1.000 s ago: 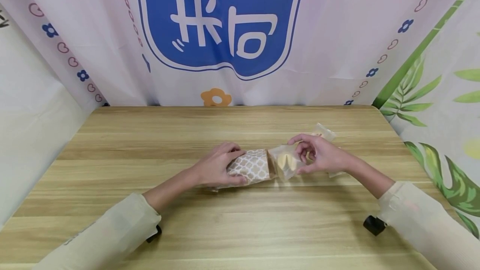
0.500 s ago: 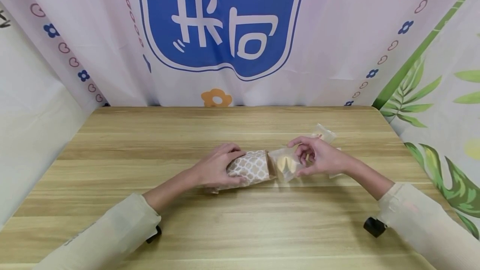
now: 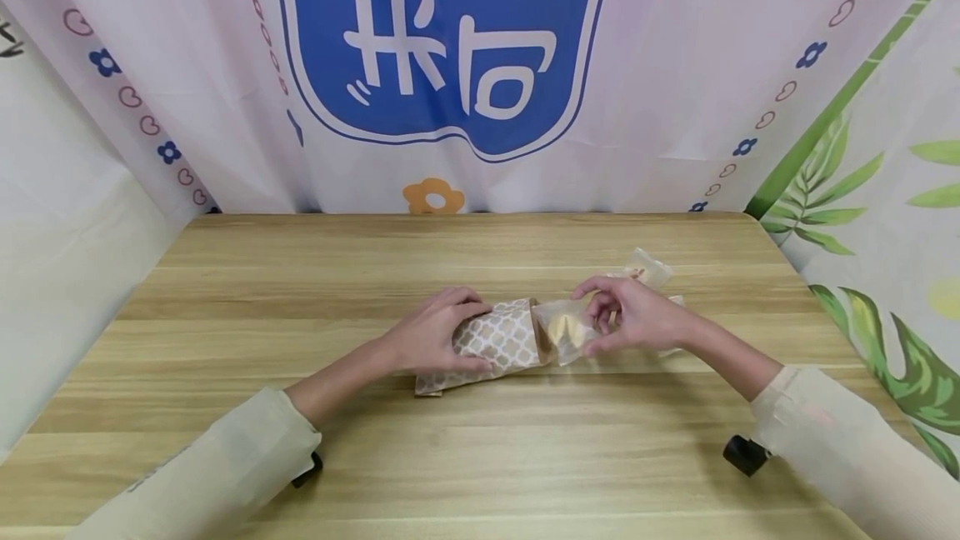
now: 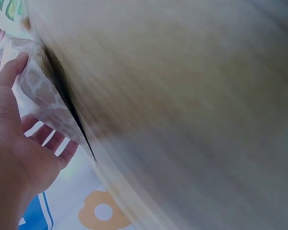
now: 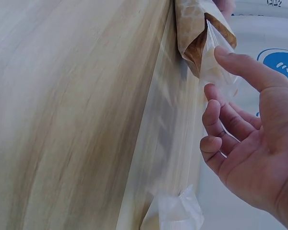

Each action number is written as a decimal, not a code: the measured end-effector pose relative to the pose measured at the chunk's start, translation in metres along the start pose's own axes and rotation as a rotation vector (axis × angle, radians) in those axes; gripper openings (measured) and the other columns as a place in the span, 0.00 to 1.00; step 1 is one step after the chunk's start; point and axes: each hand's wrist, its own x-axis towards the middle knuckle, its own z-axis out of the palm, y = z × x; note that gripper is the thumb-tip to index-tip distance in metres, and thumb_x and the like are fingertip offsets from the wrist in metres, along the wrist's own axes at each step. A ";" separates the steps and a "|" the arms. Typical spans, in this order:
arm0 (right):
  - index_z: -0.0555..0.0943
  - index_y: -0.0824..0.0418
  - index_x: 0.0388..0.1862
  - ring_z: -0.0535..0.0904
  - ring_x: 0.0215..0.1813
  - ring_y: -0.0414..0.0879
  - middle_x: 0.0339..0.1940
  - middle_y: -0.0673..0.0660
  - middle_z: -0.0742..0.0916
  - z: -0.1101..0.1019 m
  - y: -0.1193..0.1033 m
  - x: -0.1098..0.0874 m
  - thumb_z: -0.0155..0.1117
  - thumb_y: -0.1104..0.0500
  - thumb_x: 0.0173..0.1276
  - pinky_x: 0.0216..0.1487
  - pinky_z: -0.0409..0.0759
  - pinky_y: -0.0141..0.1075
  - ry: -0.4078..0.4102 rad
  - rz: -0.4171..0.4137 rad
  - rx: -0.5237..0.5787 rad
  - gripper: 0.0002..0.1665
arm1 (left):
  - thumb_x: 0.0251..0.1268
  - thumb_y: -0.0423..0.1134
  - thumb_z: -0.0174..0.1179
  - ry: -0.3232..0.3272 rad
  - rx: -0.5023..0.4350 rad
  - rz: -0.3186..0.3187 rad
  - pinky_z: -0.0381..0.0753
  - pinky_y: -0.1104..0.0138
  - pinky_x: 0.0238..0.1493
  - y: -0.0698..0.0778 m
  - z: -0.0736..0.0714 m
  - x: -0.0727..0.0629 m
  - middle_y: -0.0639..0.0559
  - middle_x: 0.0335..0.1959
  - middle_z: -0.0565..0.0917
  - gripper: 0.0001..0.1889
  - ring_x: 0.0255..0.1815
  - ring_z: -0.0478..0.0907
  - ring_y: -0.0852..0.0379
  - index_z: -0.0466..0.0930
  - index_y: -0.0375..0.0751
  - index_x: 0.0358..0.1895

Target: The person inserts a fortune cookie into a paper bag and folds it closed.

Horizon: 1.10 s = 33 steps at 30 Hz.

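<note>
Patterned paper bag (image 3: 498, 340) lies on surface (image 3: 480, 457) w/ mouth facing right; left hand (image 3: 431, 336) holds it steady so right hand (image 3: 637, 315), pinching clear-wrapped cookie (image 3: 564, 328), can enter.

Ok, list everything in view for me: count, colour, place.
Brown paper bag with white lattice pattern: one, lying at the table's middle, mouth toward the right.
Clear plastic packet with a pale yellow fortune cookie: one, at the bag's mouth, partly inside.
Other clear plastic packets: at least one, behind the right hand.
Light wooden table: one, under everything.
Printed backdrop cloth: white, with a blue emblem, behind the table.
Left hand: grips the bag.
Right hand: pinches the cookie packet.
</note>
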 end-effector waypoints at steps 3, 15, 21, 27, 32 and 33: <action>0.72 0.76 0.64 0.81 0.35 0.44 0.35 0.54 0.86 0.001 -0.001 0.001 0.84 0.60 0.55 0.36 0.82 0.32 0.007 0.008 -0.011 0.43 | 0.53 0.61 0.76 0.010 -0.005 0.009 0.76 0.48 0.67 0.001 0.000 -0.001 0.39 0.62 0.79 0.44 0.64 0.76 0.43 0.79 0.32 0.66; 0.71 0.77 0.63 0.81 0.35 0.44 0.35 0.54 0.86 0.008 -0.008 0.009 0.84 0.65 0.53 0.39 0.84 0.33 0.029 0.022 -0.017 0.43 | 0.51 0.60 0.78 0.011 -0.023 0.006 0.76 0.50 0.68 0.002 0.000 0.000 0.40 0.62 0.79 0.44 0.64 0.76 0.44 0.79 0.33 0.66; 0.71 0.76 0.64 0.81 0.34 0.45 0.35 0.55 0.85 0.015 -0.011 0.013 0.84 0.67 0.51 0.38 0.84 0.33 0.032 0.028 -0.005 0.44 | 0.51 0.61 0.78 0.009 -0.021 0.005 0.76 0.50 0.67 0.002 0.000 0.000 0.41 0.62 0.80 0.44 0.64 0.76 0.44 0.79 0.33 0.66; 0.71 0.76 0.64 0.81 0.32 0.44 0.34 0.54 0.86 0.021 -0.016 0.016 0.85 0.66 0.50 0.36 0.83 0.32 0.035 0.031 -0.034 0.46 | 0.51 0.61 0.79 -0.003 -0.017 -0.013 0.75 0.50 0.69 0.003 0.000 0.000 0.40 0.63 0.79 0.45 0.65 0.75 0.44 0.79 0.34 0.67; 0.71 0.75 0.65 0.81 0.33 0.43 0.34 0.52 0.86 0.024 -0.017 0.018 0.87 0.64 0.50 0.36 0.83 0.33 0.039 0.036 -0.051 0.47 | 0.51 0.61 0.79 -0.010 -0.025 -0.027 0.74 0.50 0.70 0.002 0.000 0.000 0.41 0.64 0.78 0.45 0.66 0.74 0.43 0.78 0.34 0.67; 0.71 0.75 0.65 0.82 0.33 0.43 0.33 0.52 0.86 0.025 -0.017 0.018 0.87 0.64 0.50 0.37 0.84 0.33 0.040 0.032 -0.055 0.47 | 0.51 0.61 0.79 -0.011 -0.026 -0.026 0.74 0.50 0.70 0.002 0.000 0.000 0.41 0.64 0.78 0.45 0.66 0.74 0.44 0.78 0.34 0.67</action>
